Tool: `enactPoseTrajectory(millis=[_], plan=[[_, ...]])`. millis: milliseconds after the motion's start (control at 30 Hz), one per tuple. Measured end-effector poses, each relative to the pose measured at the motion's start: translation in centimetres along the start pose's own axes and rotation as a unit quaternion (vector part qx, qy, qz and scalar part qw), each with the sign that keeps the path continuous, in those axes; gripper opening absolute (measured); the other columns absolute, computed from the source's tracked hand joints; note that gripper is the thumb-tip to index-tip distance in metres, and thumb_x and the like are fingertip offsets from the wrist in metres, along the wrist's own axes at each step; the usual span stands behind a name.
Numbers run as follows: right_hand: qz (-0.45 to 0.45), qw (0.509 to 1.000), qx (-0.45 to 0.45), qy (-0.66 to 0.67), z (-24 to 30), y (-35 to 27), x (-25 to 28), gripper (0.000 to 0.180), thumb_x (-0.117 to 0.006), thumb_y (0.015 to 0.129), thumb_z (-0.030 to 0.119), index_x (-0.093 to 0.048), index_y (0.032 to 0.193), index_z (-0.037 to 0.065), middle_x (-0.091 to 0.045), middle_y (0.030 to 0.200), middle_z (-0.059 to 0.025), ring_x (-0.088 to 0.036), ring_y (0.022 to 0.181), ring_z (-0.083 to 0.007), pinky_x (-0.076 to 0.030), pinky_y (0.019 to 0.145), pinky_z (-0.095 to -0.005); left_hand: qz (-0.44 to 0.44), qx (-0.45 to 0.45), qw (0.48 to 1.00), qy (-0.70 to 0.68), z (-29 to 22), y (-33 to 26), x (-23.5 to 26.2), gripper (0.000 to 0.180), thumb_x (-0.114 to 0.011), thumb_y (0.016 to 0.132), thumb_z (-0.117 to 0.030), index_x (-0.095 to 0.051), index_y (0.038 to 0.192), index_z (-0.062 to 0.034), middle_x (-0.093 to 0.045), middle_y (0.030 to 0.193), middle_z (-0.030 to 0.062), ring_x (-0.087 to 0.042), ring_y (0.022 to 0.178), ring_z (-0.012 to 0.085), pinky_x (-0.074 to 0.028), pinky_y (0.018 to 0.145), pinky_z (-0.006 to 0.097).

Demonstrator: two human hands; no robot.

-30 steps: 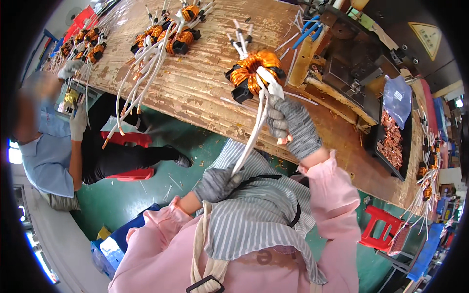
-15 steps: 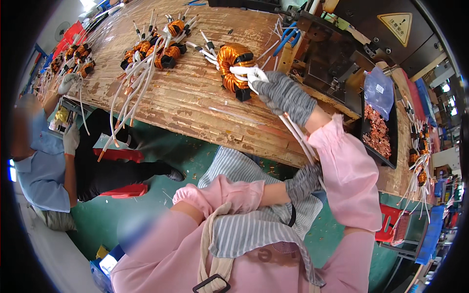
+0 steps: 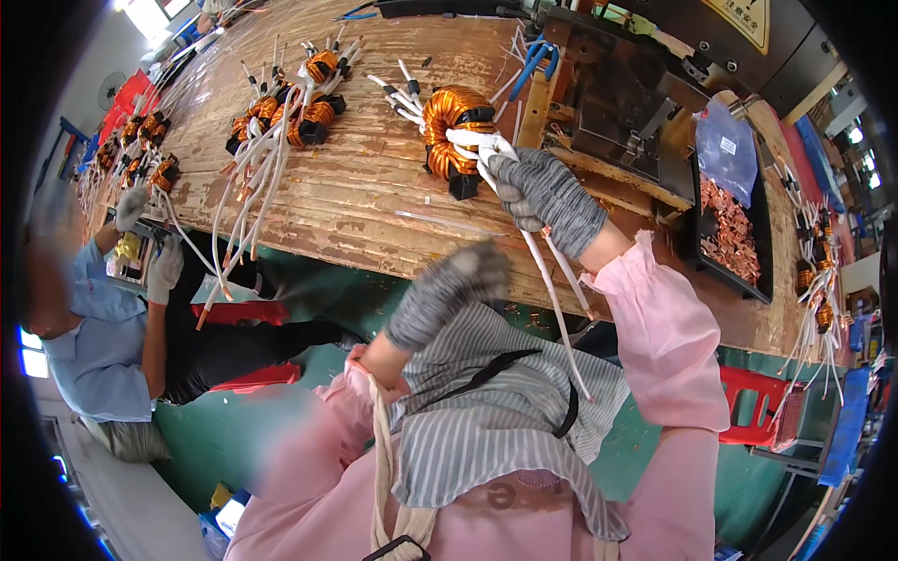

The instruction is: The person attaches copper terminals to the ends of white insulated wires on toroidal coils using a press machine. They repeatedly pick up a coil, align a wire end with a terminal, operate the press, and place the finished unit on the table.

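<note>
An orange copper-wound ring coil (image 3: 456,122) with black end blocks sits on the worn wooden bench (image 3: 374,178). Several short white leads with black sleeves stick out from its far left side. My right hand (image 3: 547,192), in a grey knit glove, is closed around the white wires (image 3: 485,145) on the coil's near side. Their long ends (image 3: 552,294) hang past the bench's front edge, copper showing at the tips. My left hand (image 3: 449,290), gloved the same way, is in the air before the bench edge, apart from the wires. Motion blurs its fingers.
Bundled coils (image 3: 281,117) with long leads lie left on the bench. A dark metal press (image 3: 627,122) stands right, blue-handled pliers (image 3: 536,67) beside it. A black tray (image 3: 762,252) holds copper terminals (image 3: 728,234) and a plastic bag. A co-worker (image 3: 103,327) sits at left.
My left hand has left the lower ends of the wires and swung up and left toward the bench edge. The wire ends hang free. My right hand keeps its grip.
</note>
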State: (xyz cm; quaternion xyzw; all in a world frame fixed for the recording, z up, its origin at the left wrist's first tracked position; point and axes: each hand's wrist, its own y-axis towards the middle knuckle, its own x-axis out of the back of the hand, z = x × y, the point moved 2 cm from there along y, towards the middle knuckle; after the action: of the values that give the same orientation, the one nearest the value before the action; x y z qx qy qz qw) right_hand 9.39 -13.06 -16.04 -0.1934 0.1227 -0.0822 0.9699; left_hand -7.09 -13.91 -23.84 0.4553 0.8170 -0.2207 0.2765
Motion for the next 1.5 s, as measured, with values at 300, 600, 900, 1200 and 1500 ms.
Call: enactPoseTrajectory(millis=[300,600,900,1200,1500], plan=[[0.021,0.998,0.060,0.009,1.1,-4.1,-0.9,0.016,-0.051,0.084,0.022,-0.049,0.088,0.007,-0.045,0.055,0.0042,-0.042,0.041,-0.0067,-0.033,0.035,-0.0217,0.007,-0.071,0.936,-0.344,-0.6,8.0,1.3,0.064,-0.048,0.079,-0.052,-0.037,0.121,-0.0047,-0.048,0.115,0.0134,-0.047,0.106,0.0276,-0.035,0.095,0.042],[-0.006,0.989,0.144,-0.012,0.5,-12.2,-0.7,0.039,-0.053,0.083,0.027,-0.046,0.114,0.005,-0.043,0.056,0.0038,-0.034,0.042,-0.0016,-0.026,0.037,-0.0167,0.235,-0.148,0.862,-0.424,-3.2,6.2,-5.9,0.076,-0.058,0.069,-0.058,-0.039,0.122,-0.0062,-0.048,0.116,0.0100,-0.047,0.105,0.0230,-0.037,0.093,0.038],[-0.111,0.753,0.475,-0.442,0.7,-12.6,6.4,0.037,-0.055,0.079,0.020,-0.050,0.111,0.003,-0.058,0.087,-0.0126,-0.059,0.071,-0.0214,-0.049,0.060,-0.0279,0.185,-0.136,0.947,-0.226,-4.7,8.1,-4.0,0.090,-0.073,0.056,-0.046,-0.029,0.127,-0.0119,-0.040,0.124,0.0111,-0.046,0.106,0.0285,-0.051,0.072,0.043],[-0.090,0.693,0.437,-0.566,1.2,-12.6,10.0,0.027,-0.049,0.082,0.012,-0.054,0.107,0.004,-0.055,0.102,-0.0170,-0.056,0.087,-0.0290,-0.047,0.075,-0.0324,0.203,-0.154,0.953,-0.163,-5.1,12.5,-1.0,0.083,-0.074,0.058,-0.042,-0.033,0.123,-0.0105,-0.047,0.115,0.0098,-0.053,0.091,0.0235,-0.053,0.053,0.032],[-0.258,0.689,0.321,-0.596,-1.2,-10.1,9.0,0.034,-0.047,0.084,0.036,-0.054,0.073,0.005,-0.052,0.061,-0.0142,-0.054,0.055,-0.0299,-0.042,0.052,-0.0372,0.129,-0.193,0.968,-0.099,-5.3,12.9,1.0,0.089,-0.072,0.059,-0.043,-0.027,0.128,-0.0092,-0.042,0.121,0.0139,-0.048,0.104,0.0300,-0.054,0.066,0.040]])
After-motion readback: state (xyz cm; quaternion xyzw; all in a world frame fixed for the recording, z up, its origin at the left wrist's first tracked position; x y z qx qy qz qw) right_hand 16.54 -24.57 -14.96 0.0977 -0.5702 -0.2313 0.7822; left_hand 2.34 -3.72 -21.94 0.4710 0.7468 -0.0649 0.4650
